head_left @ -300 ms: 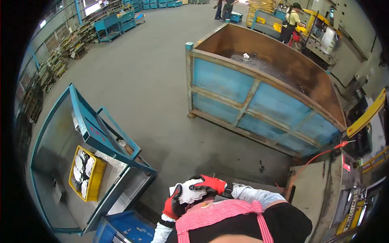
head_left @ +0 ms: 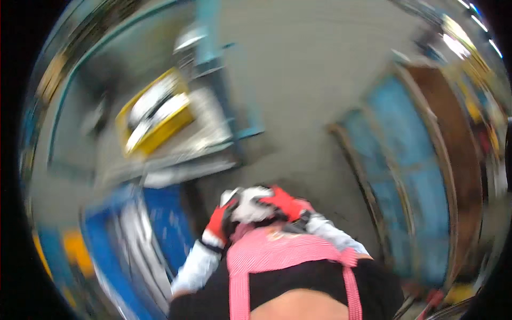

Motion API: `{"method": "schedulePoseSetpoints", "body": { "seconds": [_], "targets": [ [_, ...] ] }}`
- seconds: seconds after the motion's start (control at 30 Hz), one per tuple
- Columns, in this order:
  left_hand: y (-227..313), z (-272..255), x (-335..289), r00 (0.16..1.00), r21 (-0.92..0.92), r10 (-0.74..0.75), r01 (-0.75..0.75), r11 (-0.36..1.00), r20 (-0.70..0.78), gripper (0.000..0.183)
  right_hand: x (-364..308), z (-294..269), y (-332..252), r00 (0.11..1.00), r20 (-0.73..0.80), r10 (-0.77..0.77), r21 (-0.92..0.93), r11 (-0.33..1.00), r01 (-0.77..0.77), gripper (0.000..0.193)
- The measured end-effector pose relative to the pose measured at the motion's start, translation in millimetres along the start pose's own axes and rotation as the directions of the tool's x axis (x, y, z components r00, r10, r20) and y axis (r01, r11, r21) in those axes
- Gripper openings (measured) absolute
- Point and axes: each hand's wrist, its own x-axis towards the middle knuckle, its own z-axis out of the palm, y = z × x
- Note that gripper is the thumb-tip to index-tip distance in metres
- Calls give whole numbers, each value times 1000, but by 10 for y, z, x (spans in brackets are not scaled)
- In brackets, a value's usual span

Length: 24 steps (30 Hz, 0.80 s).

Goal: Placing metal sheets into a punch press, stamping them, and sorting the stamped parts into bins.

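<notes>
The picture is heavily motion-blurred. My left hand and my right hand, both in red gloves, are close together in front of my chest. Between them sits a white rounded object, and both hands look closed around it; its kind cannot be made out. White sleeves run back to my body, which wears a pink striped apron.
A yellow tray with white pieces lies on a blue-framed cart at the upper left. A blue crate stands by my left arm. A large blue and rust-brown metal bin fills the right. Grey concrete floor lies ahead.
The view has swung: the big bin slid to the right and the cart with the yellow tray moved up and closer. My hands stay together on the white object.
</notes>
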Motion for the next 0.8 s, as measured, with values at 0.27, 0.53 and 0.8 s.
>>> {"method": "schedulePoseSetpoints", "body": {
  "seconds": [0.27, 0.53, 0.8],
  "targets": [
    [187, -235, 240, 866, -771, -405, 36, 636, -294, 31, 1058, -204, 278, 743, 510, -435, -265, 742, 616, 47],
    [460, 238, 1034, 876, -694, -344, 15, 720, -338, 38, 1434, -1061, -292, 794, 548, -264, -204, 878, 433, 45],
    [12, 431, 1326, 808, -275, -127, -44, 960, -575, 36, 1726, -1342, -601, 779, 623, -76, -239, 929, 282, 43]
  ]
}}
